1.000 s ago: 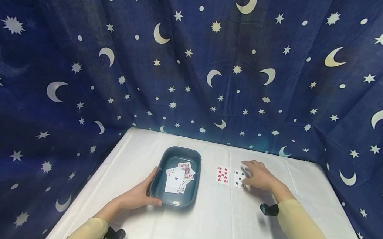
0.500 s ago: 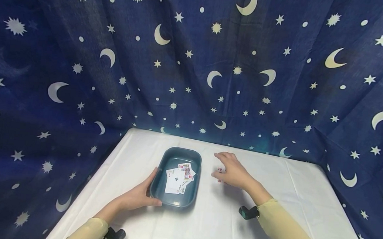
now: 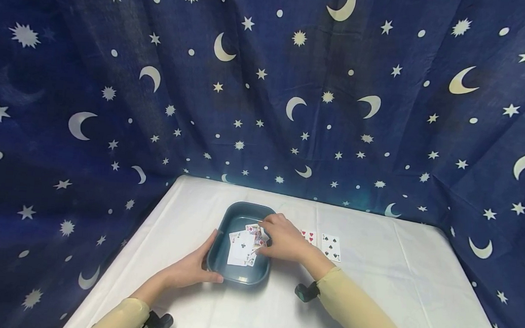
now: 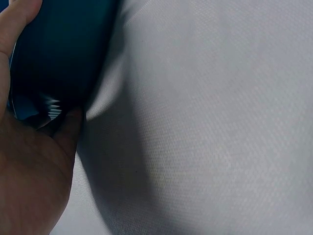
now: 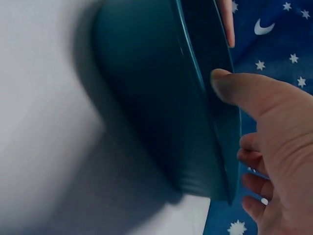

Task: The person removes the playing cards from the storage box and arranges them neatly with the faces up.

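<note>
A teal tray [image 3: 236, 278] stands on the white table and holds several face-up playing cards [image 3: 240, 246]. My left hand [image 3: 200, 264] grips the tray's near-left corner, thumb along the front rim; the left wrist view shows the palm [image 4: 34, 166] against the tray wall [image 4: 63, 54]. My right hand [image 3: 280, 239] hovers over the tray's right side, fingers above the cards. In the right wrist view its thumb [image 5: 249, 93] is straight beside the tray rim [image 5: 161, 98] and no card shows in it. A hearts card [image 3: 309, 235], partly hidden, and a spades card [image 3: 331, 246] lie right of the tray.
The white tablecloth [image 3: 372, 293] reaches from the tray to the right edge. A dark blue curtain with moons and stars [image 3: 268, 83] hangs behind and on both sides of the table. Black wrist cameras [image 3: 306, 291] sit on both sleeves.
My right hand has moved left, from the spades card past the hearts card to above the tray. Both cards stay on the table. The left hand and tray have not moved.
</note>
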`<state>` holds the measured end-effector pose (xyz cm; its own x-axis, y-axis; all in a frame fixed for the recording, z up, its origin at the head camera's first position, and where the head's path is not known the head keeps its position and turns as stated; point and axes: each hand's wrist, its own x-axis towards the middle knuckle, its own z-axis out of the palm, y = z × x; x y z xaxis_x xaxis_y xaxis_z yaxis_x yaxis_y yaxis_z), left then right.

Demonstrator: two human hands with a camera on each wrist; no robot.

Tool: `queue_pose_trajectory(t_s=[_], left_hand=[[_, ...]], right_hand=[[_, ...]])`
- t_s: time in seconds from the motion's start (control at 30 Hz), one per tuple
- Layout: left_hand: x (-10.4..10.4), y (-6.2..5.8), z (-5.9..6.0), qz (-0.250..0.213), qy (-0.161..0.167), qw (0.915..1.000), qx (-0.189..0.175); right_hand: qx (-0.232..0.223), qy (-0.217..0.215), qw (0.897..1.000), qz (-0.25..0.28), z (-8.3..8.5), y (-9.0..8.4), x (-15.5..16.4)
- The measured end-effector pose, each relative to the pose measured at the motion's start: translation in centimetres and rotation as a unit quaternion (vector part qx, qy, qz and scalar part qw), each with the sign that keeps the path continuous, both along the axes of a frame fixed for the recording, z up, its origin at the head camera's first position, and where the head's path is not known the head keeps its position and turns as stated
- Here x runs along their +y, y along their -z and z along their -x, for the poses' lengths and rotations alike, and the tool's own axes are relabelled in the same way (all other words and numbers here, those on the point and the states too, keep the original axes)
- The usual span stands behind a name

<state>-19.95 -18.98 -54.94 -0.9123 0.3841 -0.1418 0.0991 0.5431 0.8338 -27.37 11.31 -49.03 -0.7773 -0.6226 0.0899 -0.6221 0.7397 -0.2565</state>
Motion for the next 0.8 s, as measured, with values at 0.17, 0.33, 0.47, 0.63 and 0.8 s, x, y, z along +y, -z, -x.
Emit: queue_pose_trajectory(t_s=[0.17,0.33,0.47,0.63,0.8], left_hand=[[0.0,0.1,0.0,-0.002,0.004,1.0,0.002],[-0.1,0.0,0.0,-0.004,0.005,1.0,-0.003],[-0.2,-0.1,0.0,-0.002,0.004,1.0,-0.006],[-0.2,-0.3,0.1,-0.002,0.012,0.9999,-0.001],[-0.2,-0.3,0.1,-0.001,0.017,0.9998,0.003]], right_hand=[[0.003,-0.001,0.999,-0.033,0.2,0.8,-1.3],[0.017,0.001,0.998,-0.064,0.3,1.1,-2.3],[0.017,-0.002,0.995,-0.095,0.4,1.2,-3.1],[0.002,0.006,0.992,-0.128,0.4,1.2,-3.9],[-0.008,0.012,0.989,-0.145,0.5,1.5,-4.4]])
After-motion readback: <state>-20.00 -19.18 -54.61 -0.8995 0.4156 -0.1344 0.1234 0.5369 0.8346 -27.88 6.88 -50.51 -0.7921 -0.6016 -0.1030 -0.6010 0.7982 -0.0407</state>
